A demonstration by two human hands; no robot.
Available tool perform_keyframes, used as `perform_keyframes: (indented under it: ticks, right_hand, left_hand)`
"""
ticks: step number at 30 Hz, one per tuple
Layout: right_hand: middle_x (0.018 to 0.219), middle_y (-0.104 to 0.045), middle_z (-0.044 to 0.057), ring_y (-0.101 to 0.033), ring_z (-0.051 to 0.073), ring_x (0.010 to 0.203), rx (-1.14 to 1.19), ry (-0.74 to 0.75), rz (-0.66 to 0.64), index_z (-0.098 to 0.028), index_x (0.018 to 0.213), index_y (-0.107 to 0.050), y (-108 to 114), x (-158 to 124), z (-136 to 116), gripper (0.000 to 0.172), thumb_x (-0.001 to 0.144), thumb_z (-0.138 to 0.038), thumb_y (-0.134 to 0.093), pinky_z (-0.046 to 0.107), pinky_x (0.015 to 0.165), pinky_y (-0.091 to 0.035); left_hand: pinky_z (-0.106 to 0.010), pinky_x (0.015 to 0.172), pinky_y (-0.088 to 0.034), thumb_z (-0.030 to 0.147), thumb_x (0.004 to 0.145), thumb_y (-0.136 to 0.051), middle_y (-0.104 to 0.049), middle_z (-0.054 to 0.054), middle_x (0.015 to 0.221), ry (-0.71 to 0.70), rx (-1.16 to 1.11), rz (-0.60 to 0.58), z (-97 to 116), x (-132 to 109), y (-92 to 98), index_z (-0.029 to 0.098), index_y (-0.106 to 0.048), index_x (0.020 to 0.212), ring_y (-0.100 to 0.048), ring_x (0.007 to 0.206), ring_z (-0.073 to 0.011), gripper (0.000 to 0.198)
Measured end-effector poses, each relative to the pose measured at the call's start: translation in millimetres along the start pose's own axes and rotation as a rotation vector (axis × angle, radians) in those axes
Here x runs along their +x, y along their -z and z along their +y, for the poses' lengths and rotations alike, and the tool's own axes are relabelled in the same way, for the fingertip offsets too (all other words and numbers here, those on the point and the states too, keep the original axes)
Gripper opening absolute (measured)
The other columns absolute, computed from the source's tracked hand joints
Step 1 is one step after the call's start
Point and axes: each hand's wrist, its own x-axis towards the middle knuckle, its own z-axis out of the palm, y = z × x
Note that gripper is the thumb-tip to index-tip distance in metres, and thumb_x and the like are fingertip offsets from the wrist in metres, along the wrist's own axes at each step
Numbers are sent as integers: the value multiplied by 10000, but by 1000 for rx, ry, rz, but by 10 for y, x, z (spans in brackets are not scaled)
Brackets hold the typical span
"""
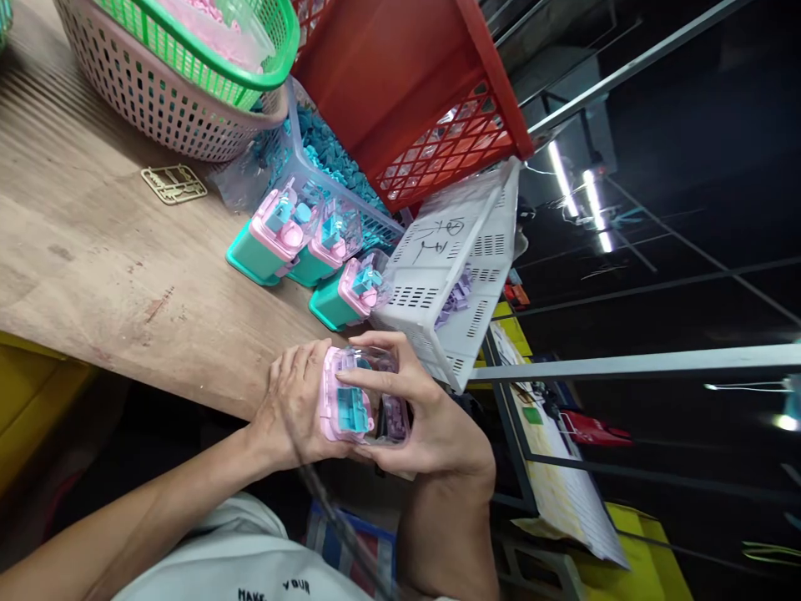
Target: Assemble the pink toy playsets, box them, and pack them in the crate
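Note:
My left hand (294,401) is wrapped round the lower part of a small toy box (335,426), which has a pink top with teal pieces set on it. Its base is hidden by my fingers. My right hand (431,409) grips a clear plastic cover (400,430) at the box's top side, with one finger stretched over the pink part. Whether the cover is fully seated, I cannot tell. Close by on the table stand three similar boxes with green bases and pink tops: one box (259,250), a middle box (309,263) and another box (338,305).
A white crate (413,284) with purple parts leans at the table's edge, beside a red crate (400,75). Behind the boxes is a clear blue bin (300,171) of teal parts. Green (275,75) and pink baskets (156,108) stand nested near a gold flat frame (173,184).

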Motion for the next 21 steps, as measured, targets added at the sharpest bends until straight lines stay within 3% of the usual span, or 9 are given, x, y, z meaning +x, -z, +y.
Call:
perform_keyframes:
  ticks: [6, 14, 18, 21]
  right_hand:
    - [1381, -408, 78, -438, 296, 1358, -52, -2, -124, -353, 1376, -579, 112, 129, -106, 837, 616, -188, -888, 474, 1170, -414]
    - [1402, -381, 68, -396, 286, 1398, 42, -25, -34, -371, 1382, -582, 38, 41, 0, 796, 663, -253, -902, 468, 1209, -349]
    - [1428, -372, 78, -381, 299, 1427, 100, -21, 80, -356, 1412, -562, -140, 0, 121, 837, 657, -402, -921, 487, 1217, -329]
    - [1464, -359, 76, -411, 299, 1418, 114, -114, 292, -361, 1434, -536, -351, 37, 142, 853, 669, -478, -897, 489, 1183, -388]
  left_hand:
    - [-542, 1004, -417, 569, 582, -803, -537, -162, 1354, 13, -3, 18, 6, 15, 0, 202, -351, 1437, -515, 1204, -374, 1034]
    - [-556, 1056, -409, 591, 576, -834, -497, -172, 1409, -66, 4, 12, -95, 12, 3, 202, -293, 1502, -486, 1266, -380, 1141]
    - [-566, 1114, -398, 579, 629, -834, -462, -182, 1464, -137, -9, -75, -226, 119, 238, 198, -279, 1541, -462, 1342, -382, 1134]
    - [-580, 1158, -365, 546, 685, -827, -378, -188, 1531, -165, -5, -128, -280, 197, 532, 233, -174, 1596, -398, 1421, -379, 1164]
